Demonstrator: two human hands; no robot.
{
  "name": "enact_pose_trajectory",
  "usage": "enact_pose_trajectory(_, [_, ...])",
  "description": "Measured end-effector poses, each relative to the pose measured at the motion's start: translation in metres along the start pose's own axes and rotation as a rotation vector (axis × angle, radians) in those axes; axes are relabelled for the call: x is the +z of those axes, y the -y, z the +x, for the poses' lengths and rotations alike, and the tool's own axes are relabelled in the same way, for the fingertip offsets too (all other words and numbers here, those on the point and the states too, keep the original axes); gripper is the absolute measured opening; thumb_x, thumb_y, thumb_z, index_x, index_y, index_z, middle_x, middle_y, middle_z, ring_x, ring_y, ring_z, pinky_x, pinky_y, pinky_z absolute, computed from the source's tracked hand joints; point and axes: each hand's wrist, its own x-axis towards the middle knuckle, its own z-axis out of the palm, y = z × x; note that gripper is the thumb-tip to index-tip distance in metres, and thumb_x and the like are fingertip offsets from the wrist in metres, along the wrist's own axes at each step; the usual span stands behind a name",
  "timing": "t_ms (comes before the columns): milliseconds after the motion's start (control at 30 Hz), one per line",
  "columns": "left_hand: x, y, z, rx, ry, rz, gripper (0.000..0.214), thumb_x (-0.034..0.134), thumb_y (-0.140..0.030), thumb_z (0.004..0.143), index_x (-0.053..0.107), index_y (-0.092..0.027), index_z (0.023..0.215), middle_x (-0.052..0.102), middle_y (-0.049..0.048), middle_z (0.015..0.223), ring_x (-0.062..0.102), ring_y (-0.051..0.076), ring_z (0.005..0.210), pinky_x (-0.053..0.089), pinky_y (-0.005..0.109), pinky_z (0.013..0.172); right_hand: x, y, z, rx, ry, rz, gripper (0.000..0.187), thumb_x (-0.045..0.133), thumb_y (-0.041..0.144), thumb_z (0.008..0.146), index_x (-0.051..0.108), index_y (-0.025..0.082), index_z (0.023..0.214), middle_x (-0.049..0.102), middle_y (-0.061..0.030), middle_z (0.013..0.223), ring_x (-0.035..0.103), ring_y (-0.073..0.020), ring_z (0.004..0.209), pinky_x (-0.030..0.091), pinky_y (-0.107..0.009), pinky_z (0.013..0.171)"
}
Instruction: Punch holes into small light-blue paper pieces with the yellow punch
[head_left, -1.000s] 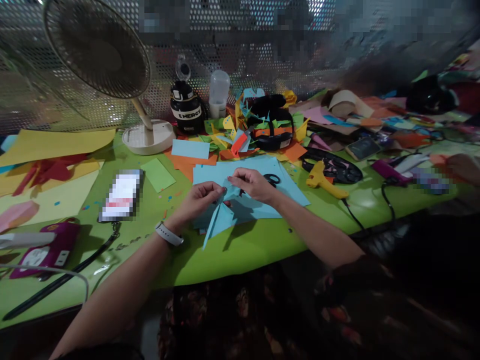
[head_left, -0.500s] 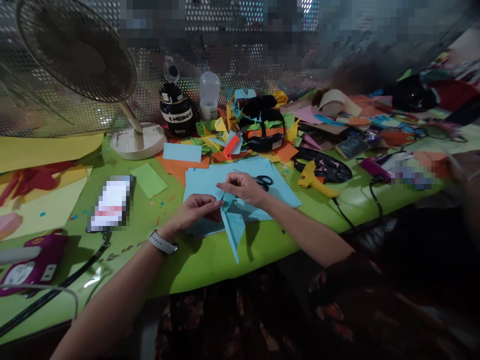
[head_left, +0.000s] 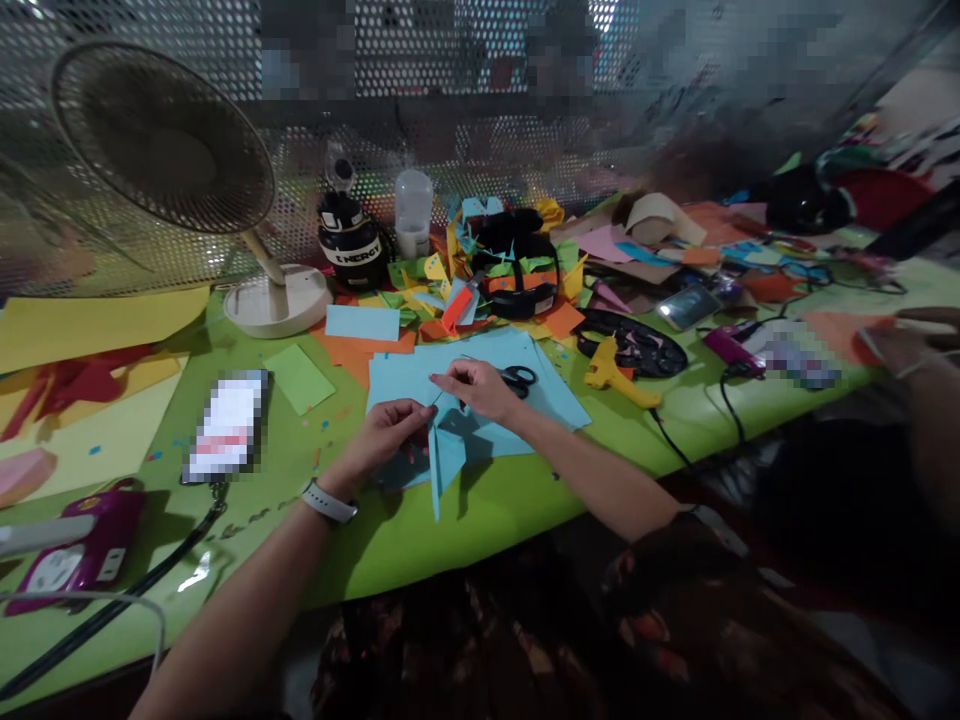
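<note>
Paper (head_left: 448, 458), folded and blue, is pinched by the nearer left hand (head_left: 391, 434), its long side hung toward the tabletop's near edge (head_left: 450, 545); whether the right hand (head_left: 480, 388), just beyond, grips anything cannot be told.

Folded piece (head_left: 449, 456): blue paper, matt, smooth. Blue sheets (head_left: 401, 373) beneath: same matt paper look. Worktop (head_left: 480, 518): smooth green surface, glossy, highlights at lower left. Glue gun (head_left: 616, 378): yellow plastic, smooth. Fan base (head_left: 274, 312): pale plastic, slight sheen. Screen (head_left: 442, 55) behind: perforated, metallic-looking. Wristband (head_left: 328, 503): smooth, matt, rubber-like.
</note>
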Motion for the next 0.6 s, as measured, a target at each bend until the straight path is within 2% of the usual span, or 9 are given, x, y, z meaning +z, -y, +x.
enact_pose_trajectory(67, [-0.002,0.001,0.003,0.019,-0.056,-0.01,0.041,0.069,-0.056,0.077,0.058,-0.017,0.069,0.061,-0.001,0.053,0.053,0.009,0.042,0.039,0.018,0.041,-0.001,-0.001,0.0,-0.11,-0.126,-0.13,0.029,0.055,0.045,0.09,0.057,0.019,0.077,0.057,0.0012,0.069,0.052,-0.0126,0.064,0.044,-0.026,0.064])
enact_pose_trajectory(133, [-0.005,0.003,0.007,0.042,-0.125,-0.039,0.04,0.069,-0.056,0.078,0.057,-0.018,0.069,0.06,-0.0017,0.052,0.053,0.009,0.041,0.036,0.018,0.04,-0.006,0.001,-0.002,-0.299,-0.201,-0.268,0.015,0.051,0.028,0.091,0.062,0.018,0.096,0.063,-0.0057,0.093,0.059,-0.0165,0.086,0.048,-0.031,0.082])
enact_pose_trajectory(200, [-0.009,0.005,0.009,0.043,-0.174,-0.06,0.04,0.07,-0.055,0.077,0.056,-0.018,0.068,0.06,-0.0017,0.051,0.053,0.009,0.041,0.034,0.018,0.04,-0.013,0.007,-0.006,-0.475,-0.116,-0.415,0.031,0.048,0.01,0.085,0.062,0.019,0.111,0.062,-0.0104,0.112,0.057,-0.0199,0.108,0.045,-0.036,0.097])
enact_pose_trajectory(300, [-0.011,0.005,0.012,0.027,-0.201,-0.083,0.04,0.072,-0.054,0.075,0.057,-0.018,0.068,0.059,-0.0021,0.051,0.053,0.008,0.042,0.035,0.018,0.041,-0.024,0.021,-0.018,-0.591,0.16,-0.643,0.059,0.046,-0.003,0.076,0.058,0.023,0.127,0.049,-0.0118,0.141,0.04,-0.0238,0.135,0.036,-0.044,0.111])
enact_pose_trajectory(367, [-0.011,0.004,0.012,0.02,-0.212,-0.108,0.041,0.073,-0.055,0.073,0.058,-0.018,0.069,0.059,-0.0022,0.052,0.054,0.008,0.043,0.034,0.018,0.041,-0.029,0.028,-0.029,-0.614,0.296,-0.745,0.066,0.05,-0.004,0.076,0.053,0.026,0.135,0.033,-0.0103,0.155,0.026,-0.0262,0.145,0.029,-0.05,0.115])
enact_pose_trajectory(433, [-0.01,0.002,0.013,0.004,-0.204,-0.136,0.042,0.074,-0.055,0.071,0.058,-0.017,0.069,0.06,-0.0015,0.054,0.054,0.008,0.044,0.034,0.018,0.041,-0.031,0.031,-0.039,-0.638,0.357,-0.777,0.062,0.056,0.003,0.082,0.051,0.027,0.139,0.026,-0.0105,0.159,0.018,-0.0277,0.148,0.025,-0.053,0.117])
enact_pose_trajectory(500, [-0.008,0.001,0.013,-0.022,-0.169,-0.16,0.041,0.075,-0.054,0.07,0.058,-0.016,0.068,0.061,-0.0005,0.055,0.054,0.008,0.044,0.035,0.018,0.042,-0.029,0.028,-0.047,-0.664,0.369,-0.758,0.05,0.06,0.015,0.088,0.054,0.027,0.137,0.028,-0.0106,0.159,0.018,-0.0274,0.148,0.026,-0.053,0.117])
enact_pose_trajectory(600, [-0.004,-0.001,0.015,-0.058,-0.121,-0.161,0.038,0.076,-0.049,0.071,0.058,-0.016,0.069,0.062,-0.0002,0.057,0.057,0.009,0.046,0.034,0.019,0.042,-0.026,0.018,-0.053,-0.692,0.348,-0.716,0.033,0.057,0.024,0.093,0.064,0.03,0.125,0.039,-0.0063,0.154,0.023,-0.0233,0.147,0.033,-0.049,0.114])
